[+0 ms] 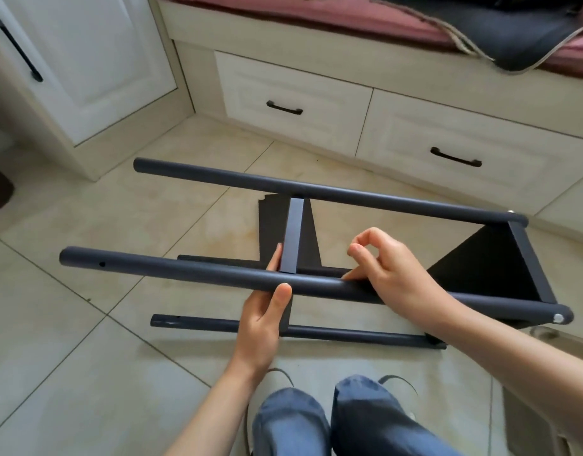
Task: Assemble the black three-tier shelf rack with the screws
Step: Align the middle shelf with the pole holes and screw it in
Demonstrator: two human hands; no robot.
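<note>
The rack (316, 258) lies on its side on the tiled floor (86, 324), just in front of the person's knees (326, 419). Four poles show: the far one (316, 190), the near one (184, 271), a low one (349, 334) on the floor, and a fourth (217, 258) mostly hidden behind the near pole. Two shelves are in place: the end shelf (487, 268) at the right and the middle shelf (291, 235), seen edge-on. Two screws show, one (558, 318) at the right end of the near pole and one (510, 211) at the far pole's end. The left hand (267, 311) grips the near pole from below, thumb over it, a finger against the middle shelf. The right hand (385, 271) rests on the same pole, thumb and forefinger pinched together; whether the grip holds a screw is too small to tell. Two drawers (316, 103) sit under the bed (349, 14), which is cut off at the top
</note>
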